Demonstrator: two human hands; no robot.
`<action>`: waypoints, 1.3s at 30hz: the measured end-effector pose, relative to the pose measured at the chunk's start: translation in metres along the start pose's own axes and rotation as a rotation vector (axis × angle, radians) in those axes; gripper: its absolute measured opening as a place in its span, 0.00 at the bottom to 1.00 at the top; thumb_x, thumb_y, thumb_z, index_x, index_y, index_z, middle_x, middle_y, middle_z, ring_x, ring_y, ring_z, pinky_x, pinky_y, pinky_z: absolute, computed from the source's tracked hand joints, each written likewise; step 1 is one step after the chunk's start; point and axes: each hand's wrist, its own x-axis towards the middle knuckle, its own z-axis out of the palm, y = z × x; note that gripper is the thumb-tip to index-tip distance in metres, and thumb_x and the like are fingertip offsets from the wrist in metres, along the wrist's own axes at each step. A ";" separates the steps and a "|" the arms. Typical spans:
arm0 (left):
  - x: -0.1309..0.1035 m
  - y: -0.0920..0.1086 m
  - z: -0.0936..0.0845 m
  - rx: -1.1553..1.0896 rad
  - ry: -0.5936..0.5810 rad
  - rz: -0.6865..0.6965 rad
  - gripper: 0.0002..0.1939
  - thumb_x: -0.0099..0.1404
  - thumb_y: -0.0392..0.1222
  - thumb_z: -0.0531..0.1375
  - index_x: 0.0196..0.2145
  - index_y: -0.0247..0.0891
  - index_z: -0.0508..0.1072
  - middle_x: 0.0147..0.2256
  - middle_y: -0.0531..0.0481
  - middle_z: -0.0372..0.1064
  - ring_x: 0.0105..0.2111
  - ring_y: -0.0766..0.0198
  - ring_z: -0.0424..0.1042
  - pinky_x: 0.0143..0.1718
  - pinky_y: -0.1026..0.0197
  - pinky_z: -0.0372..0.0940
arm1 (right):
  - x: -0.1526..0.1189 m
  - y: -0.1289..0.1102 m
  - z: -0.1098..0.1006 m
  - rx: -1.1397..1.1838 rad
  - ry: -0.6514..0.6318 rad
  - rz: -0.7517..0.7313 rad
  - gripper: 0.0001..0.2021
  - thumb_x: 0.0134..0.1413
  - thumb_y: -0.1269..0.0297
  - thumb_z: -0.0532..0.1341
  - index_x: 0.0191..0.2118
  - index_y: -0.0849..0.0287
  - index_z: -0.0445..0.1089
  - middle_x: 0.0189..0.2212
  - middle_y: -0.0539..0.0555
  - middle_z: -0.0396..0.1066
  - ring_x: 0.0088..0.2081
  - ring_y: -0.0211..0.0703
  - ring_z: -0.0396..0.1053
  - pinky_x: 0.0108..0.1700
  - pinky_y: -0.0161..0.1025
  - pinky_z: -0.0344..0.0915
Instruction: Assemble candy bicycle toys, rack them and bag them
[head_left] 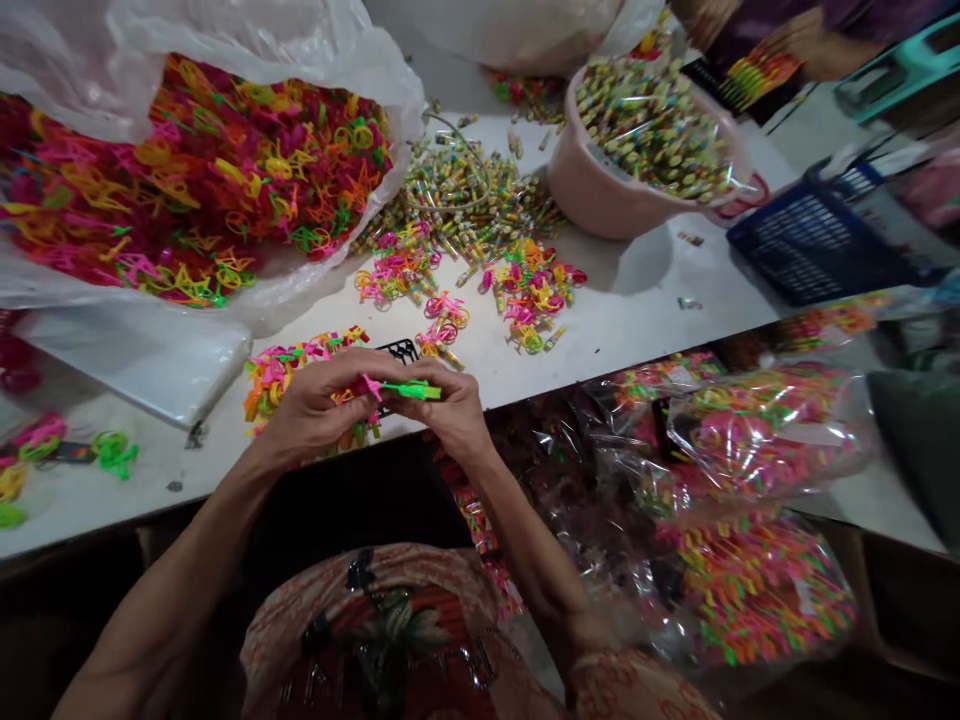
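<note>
My left hand (pixel 322 402) is closed on a small pink plastic piece (pixel 371 386) near the table's front edge. Beside it, the fingers of my right hand (pixel 450 402) pinch a bright green plastic piece (pixel 414 390). The two pieces meet or nearly meet between my hands. A black lattice rack (pixel 401 350) shows partly behind my fingers. Many colourful plastic pieces (pixel 274 385) lie in rows under and beside my left hand, partly hidden by it.
A large open bag (pixel 300 170) of colourful pieces fills the back left. Small printed tubes (pixel 480 190) lie heaped at centre, beside a pink tub (pixel 600 195). A blue basket (pixel 802 240) and filled clear bags (pixel 772 430) are at right. Another person's hand (pixel 795 45) shows top right.
</note>
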 end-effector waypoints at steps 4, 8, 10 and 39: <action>0.000 -0.005 -0.002 0.137 -0.104 -0.095 0.22 0.67 0.49 0.53 0.57 0.42 0.66 0.55 0.42 0.68 0.55 0.55 0.67 0.55 0.50 0.62 | 0.002 0.006 -0.012 -0.101 -0.130 0.018 0.10 0.44 0.59 0.68 0.27 0.58 0.70 0.28 0.49 0.67 0.32 0.38 0.65 0.36 0.37 0.63; -0.012 -0.011 0.001 0.594 0.018 -0.216 0.28 0.69 0.48 0.48 0.65 0.42 0.54 0.61 0.41 0.61 0.61 0.52 0.58 0.61 0.44 0.52 | 0.000 0.039 -0.005 -0.233 0.043 0.138 0.09 0.44 0.61 0.64 0.25 0.57 0.63 0.24 0.47 0.62 0.29 0.38 0.61 0.32 0.35 0.60; -0.019 -0.013 0.006 0.743 0.011 -0.226 0.26 0.71 0.46 0.45 0.65 0.42 0.54 0.62 0.41 0.59 0.63 0.52 0.56 0.62 0.43 0.48 | 0.000 0.055 0.004 -0.198 0.079 0.205 0.10 0.45 0.59 0.62 0.26 0.57 0.61 0.23 0.46 0.61 0.27 0.37 0.60 0.30 0.35 0.59; -0.023 -0.018 0.004 0.977 -0.106 -0.165 0.25 0.70 0.50 0.46 0.63 0.51 0.56 0.65 0.47 0.53 0.66 0.51 0.50 0.64 0.37 0.36 | 0.043 0.028 -0.061 -1.101 -0.212 0.381 0.06 0.53 0.64 0.60 0.33 0.60 0.72 0.32 0.55 0.73 0.37 0.44 0.70 0.36 0.36 0.60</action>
